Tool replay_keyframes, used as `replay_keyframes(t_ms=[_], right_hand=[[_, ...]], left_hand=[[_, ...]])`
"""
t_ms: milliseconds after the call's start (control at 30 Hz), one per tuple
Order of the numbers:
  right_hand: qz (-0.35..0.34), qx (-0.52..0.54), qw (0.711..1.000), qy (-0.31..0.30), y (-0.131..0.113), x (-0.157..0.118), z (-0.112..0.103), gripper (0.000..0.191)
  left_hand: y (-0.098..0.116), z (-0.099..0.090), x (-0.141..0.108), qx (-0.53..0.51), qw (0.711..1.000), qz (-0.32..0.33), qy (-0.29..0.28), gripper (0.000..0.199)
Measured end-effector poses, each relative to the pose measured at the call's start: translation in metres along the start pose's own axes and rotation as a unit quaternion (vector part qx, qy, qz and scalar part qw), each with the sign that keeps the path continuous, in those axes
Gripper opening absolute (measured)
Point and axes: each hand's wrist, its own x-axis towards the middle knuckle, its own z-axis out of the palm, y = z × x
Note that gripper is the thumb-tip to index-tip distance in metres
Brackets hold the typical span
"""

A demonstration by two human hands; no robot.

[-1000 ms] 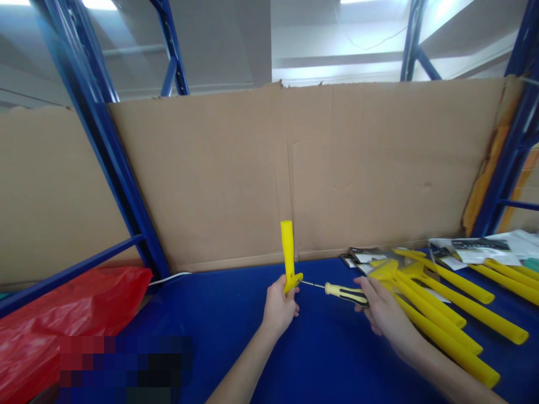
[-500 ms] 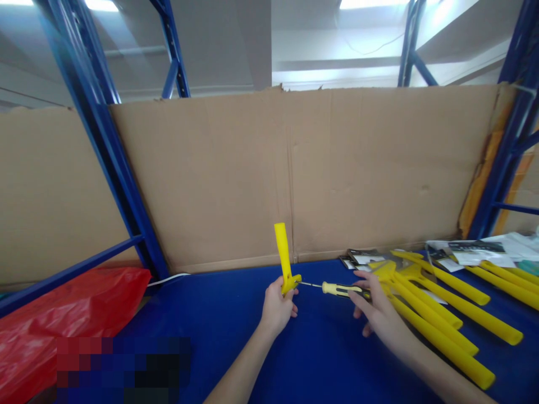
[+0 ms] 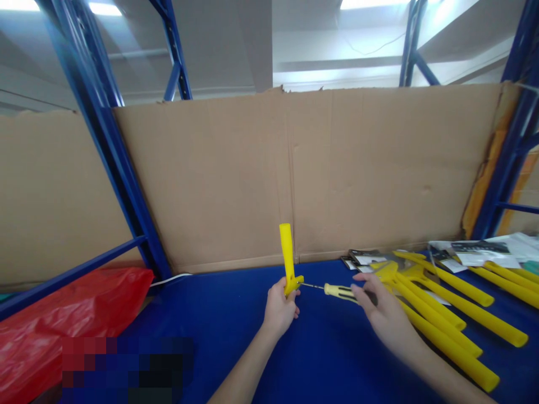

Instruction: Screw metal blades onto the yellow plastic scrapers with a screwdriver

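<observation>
My left hand [image 3: 279, 312] is closed around the lower end of a yellow tool handle [image 3: 287, 249], which stands nearly upright above the table. A short yellow lug sticks out to the right from that end. My right hand [image 3: 384, 308] grips the back end of a screwdriver [image 3: 339, 291] with a pale yellow and black handle. Its thin metal shaft points left, and the tip meets the yellow lug beside my left fingers. The exact spot where the tip sits is too small to make out.
Several yellow long-handled tools [image 3: 455, 336] lie on the blue table [image 3: 219, 320] at the right. Behind them are printed packages [image 3: 366, 257]. A red plastic bag [image 3: 76, 320] lies at the left. A cardboard panel [image 3: 219, 185] stands along the back between blue rack posts [image 3: 122, 168].
The fingers of my right hand, spread more loosely before, have drawn in around the screwdriver's handle. My left hand and the yellow handle stay nearly in place; the whole view shifts slightly right.
</observation>
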Motion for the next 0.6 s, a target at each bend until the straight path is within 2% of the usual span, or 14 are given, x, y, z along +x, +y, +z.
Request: replay_keyframes(t_ms=[67,133,200,333,400,500,533,600], right_hand=[[0.02,-0.006,1.0,0.01,0.0003,-0.0003,0.0011,0.039],[0.053,0.035,0.998,-0.004,0.001,-0.0006,0.0021,0.053],[0.056,0.076,0.995,-0.023,0.0019,-0.0004,0.002,0.067],[0.037,0.065,0.997,-0.034,0.0036,-0.0004,0.0002,0.044],[0.061,0.069,0.995,-0.038,0.0044,-0.0011,0.0007,0.049],[0.071,0.104,0.99,-0.06,0.0055,-0.0009,0.0026,0.069],[0.058,0.106,0.991,-0.057,0.0057,-0.0001,0.0029,0.068],[0.024,0.087,0.996,-0.026,0.0055,0.0017,0.0026,0.048]], left_hand=[[-0.0016,0.0001,0.0001,0.004,1.0,0.004,0.005,0.025],[-0.0031,0.0004,0.0001,0.002,1.0,0.0,0.02,0.026],[-0.0043,0.0008,0.0003,-0.002,1.0,-0.004,0.026,0.027],[-0.0054,0.0007,0.0015,-0.006,1.0,0.009,0.014,0.026],[-0.0052,-0.0004,0.002,-0.015,1.0,0.007,0.021,0.025],[-0.0038,-0.0019,0.0016,-0.017,0.999,-0.006,0.034,0.025],[-0.0031,-0.002,0.001,-0.013,0.999,-0.006,0.03,0.025],[-0.0017,-0.0015,-0.0004,-0.002,1.0,-0.001,0.014,0.026]])
